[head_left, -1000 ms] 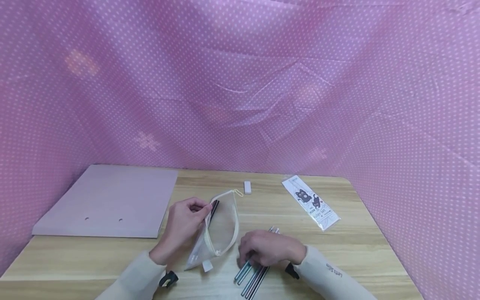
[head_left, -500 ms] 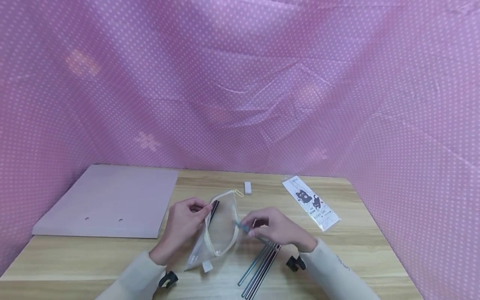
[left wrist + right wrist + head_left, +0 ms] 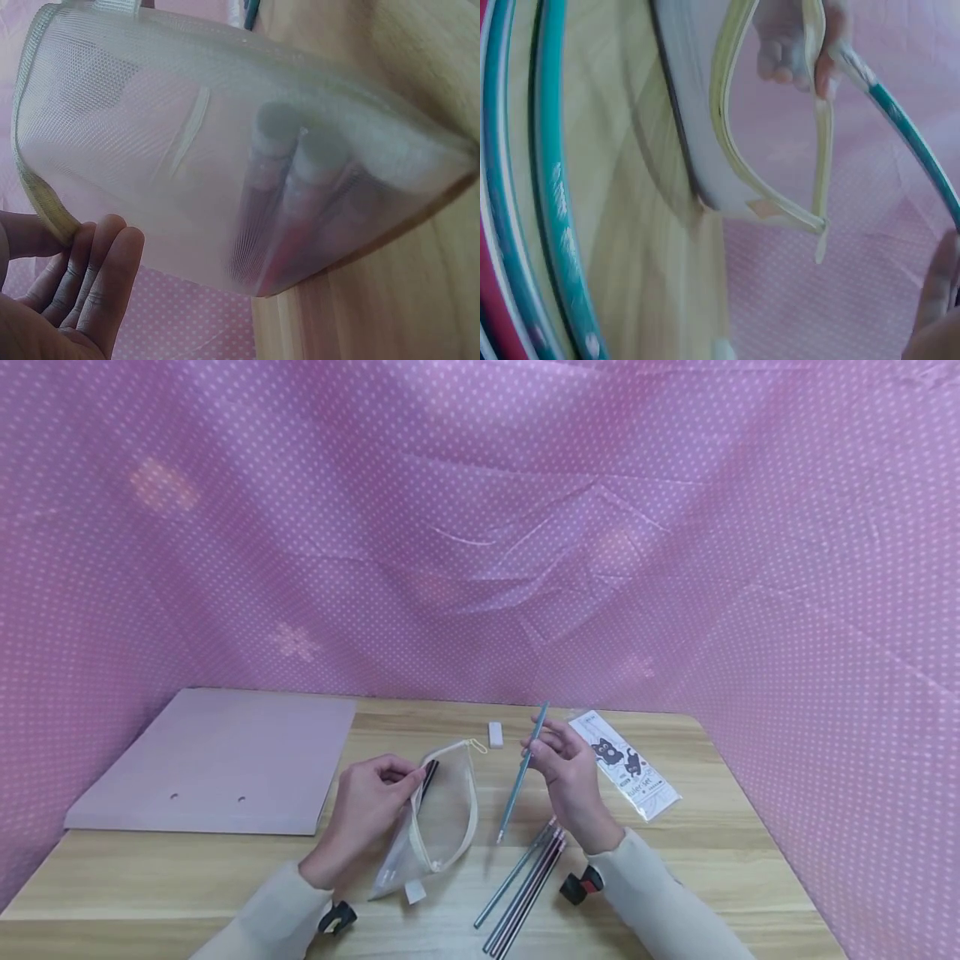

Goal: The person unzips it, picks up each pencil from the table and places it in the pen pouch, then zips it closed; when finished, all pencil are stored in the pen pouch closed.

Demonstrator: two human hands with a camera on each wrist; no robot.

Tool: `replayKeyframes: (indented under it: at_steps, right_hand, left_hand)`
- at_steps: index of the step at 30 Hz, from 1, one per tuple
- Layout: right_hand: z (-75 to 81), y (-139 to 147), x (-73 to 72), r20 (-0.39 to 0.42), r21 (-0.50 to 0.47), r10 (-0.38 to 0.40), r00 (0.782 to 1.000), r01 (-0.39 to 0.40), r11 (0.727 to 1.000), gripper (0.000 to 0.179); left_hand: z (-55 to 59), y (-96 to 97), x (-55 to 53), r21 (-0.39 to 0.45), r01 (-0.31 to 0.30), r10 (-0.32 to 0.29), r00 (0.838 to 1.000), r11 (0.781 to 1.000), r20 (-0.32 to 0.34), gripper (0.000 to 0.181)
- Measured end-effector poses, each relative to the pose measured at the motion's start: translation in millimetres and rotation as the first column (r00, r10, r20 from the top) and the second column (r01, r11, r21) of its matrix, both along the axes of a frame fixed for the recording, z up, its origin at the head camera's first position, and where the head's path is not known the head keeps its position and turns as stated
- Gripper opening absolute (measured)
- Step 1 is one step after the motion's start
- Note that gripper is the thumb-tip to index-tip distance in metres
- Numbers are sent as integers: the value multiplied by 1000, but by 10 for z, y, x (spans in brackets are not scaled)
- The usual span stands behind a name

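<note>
A translucent mesh zip pouch (image 3: 453, 797) with a cream zipper (image 3: 727, 112) stands gaping on the wooden table. My left hand (image 3: 375, 802) pinches its left rim between thumb and fingertips. Inside lean dark pens (image 3: 428, 781), whose rounded ends (image 3: 319, 157) show blurred through the mesh in the left wrist view. Right of the pouch, my right hand (image 3: 568, 777) holds a teal pencil (image 3: 516, 793) above the table, tilted, its eraser end downward. Below that hand lies a bunch of several metallic-looking pencils (image 3: 525, 889), teal and dark reddish.
A white eraser (image 3: 495, 735) lies behind the pouch. At the back right is a packaged ruler set (image 3: 626, 767) with black cats on it. A flat pale lilac board (image 3: 225, 760) with two small holes covers the left back. Pink dotted cloth (image 3: 480, 568) surrounds the table.
My right hand has picked a teal pencil from the bunch, lifted it and turned it eraser end down. The left hand and pouch have stayed put.
</note>
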State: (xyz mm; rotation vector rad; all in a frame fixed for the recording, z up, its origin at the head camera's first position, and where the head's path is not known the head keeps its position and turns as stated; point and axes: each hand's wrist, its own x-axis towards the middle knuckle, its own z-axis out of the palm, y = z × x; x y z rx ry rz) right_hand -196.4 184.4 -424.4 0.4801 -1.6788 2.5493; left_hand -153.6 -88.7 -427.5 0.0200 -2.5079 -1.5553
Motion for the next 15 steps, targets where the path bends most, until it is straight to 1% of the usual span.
replayKeyframes:
  at_steps: [1, 3, 5, 7, 11, 15]
  right_hand:
    - [-6, -18, -7, 31, -29, -40, 999, 41, 999, 31]
    - [-17, -56, -19, 101, -76, -109, 989, 117, 990, 29]
    - [-29, -92, -34, 166, -118, -157, 974, 177, 977, 28]
    - [-43, -128, -44, 224, -144, -187, 957, 222, 964, 24]
    - [-84, -192, -57, 290, -141, -210, 934, 259, 956, 15]
    - [-125, -253, -57, 309, -144, -202, 929, 256, 956, 15]
  left_hand:
    - [-1, 0, 0, 2, 0, 0, 1000, 1000, 1, 11]
    - [-3, -1, 0, 7, -2, 2, 1000, 1000, 3, 10]
    - [-4, -1, 0, 9, -5, 5, 1000, 1000, 7, 10]
    - [-2, 0, -2, 7, -10, 10, 1000, 1000, 13, 11]
    - [5, 3, -5, 2, -21, 21, 999, 1000, 25, 12]
    - [10, 4, -6, 7, -25, 25, 999, 1000, 32, 12]
